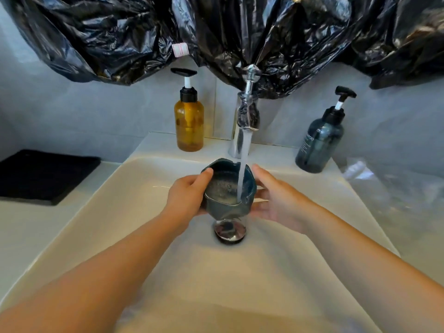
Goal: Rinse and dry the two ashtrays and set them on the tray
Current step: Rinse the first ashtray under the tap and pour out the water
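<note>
A dark blue-grey ashtray [227, 188] with notched rim is held over the white sink [134, 188], tilted a little toward me. Water runs from the chrome tap [245, 123] into its right side and pools inside. My left hand [186, 198] grips its left wall, thumb on the rim. My right hand [276, 200] cups its right side and underside with fingers spread. A black tray [43, 176] lies on the counter at the left. Only this one ashtray is in view.
An amber pump bottle [189, 118] stands left of the tap and a dark blue pump bottle [319, 143] right of it. The chrome drain plug [229, 231] sits below the ashtray. Black plastic sheeting [216, 32] hangs over the wall above. Clear plastic wrap [384, 188] lies at the right.
</note>
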Tool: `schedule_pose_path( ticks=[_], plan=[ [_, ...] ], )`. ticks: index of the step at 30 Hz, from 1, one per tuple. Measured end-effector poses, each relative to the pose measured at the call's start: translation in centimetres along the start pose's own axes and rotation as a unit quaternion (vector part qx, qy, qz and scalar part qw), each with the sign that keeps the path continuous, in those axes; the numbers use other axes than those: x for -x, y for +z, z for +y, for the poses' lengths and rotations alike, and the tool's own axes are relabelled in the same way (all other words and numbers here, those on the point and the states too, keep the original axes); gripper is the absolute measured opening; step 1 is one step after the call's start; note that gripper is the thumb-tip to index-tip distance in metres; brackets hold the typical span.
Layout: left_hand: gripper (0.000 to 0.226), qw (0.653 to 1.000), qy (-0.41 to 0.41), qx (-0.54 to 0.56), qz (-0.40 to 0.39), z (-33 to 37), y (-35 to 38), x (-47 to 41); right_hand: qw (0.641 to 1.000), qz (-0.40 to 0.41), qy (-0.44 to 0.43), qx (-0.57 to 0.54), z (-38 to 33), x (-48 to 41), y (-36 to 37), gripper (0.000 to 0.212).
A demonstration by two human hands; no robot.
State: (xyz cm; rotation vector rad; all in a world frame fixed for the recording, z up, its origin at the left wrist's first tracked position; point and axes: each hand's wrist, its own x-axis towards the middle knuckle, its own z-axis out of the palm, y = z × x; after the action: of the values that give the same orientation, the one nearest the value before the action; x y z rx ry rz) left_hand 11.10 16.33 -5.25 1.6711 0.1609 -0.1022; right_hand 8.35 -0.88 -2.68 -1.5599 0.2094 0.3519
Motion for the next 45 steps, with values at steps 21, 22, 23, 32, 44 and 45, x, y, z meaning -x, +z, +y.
schedule_pose_path(
  ticks=[21, 22, 23, 32, 44, 45],
  plan=[
    [0.051, 0.993, 0.075, -0.08, -0.046, 1.3, -0.5, -0.6, 0.771, 0.31, -0.373, 0.413, -0.1, 1.5, -3.4, 0.053],
    [0.051, 0.993, 0.074, -0.081, -0.045, 1.4, -0.5, -0.6, 0.747, 0.329, -0.376, 0.439, -0.3, 1.7, -3.6, 0.057],
    [0.05, 0.993, 0.073, -0.078, -0.044, 1.5, -0.4, -0.6, 0.727, 0.342, -0.383, 0.455, -0.5, 1.9, -3.7, 0.061],
    [0.047, 0.994, 0.067, -0.072, -0.051, 1.6, -0.3, -0.2, 0.757, 0.336, -0.394, 0.399, -0.8, 1.7, -3.2, 0.055],
    [0.035, 0.977, 0.012, 0.112, -0.183, 2.0, -0.2, 1.0, 0.974, 0.059, -0.195, -0.104, 0.0, 1.2, -0.8, 0.021],
    [0.028, 0.978, 0.023, 0.124, -0.165, 2.1, -0.2, 1.0, 0.977, 0.036, -0.18, -0.106, 0.1, 1.1, -0.8, 0.022]
  ],
)
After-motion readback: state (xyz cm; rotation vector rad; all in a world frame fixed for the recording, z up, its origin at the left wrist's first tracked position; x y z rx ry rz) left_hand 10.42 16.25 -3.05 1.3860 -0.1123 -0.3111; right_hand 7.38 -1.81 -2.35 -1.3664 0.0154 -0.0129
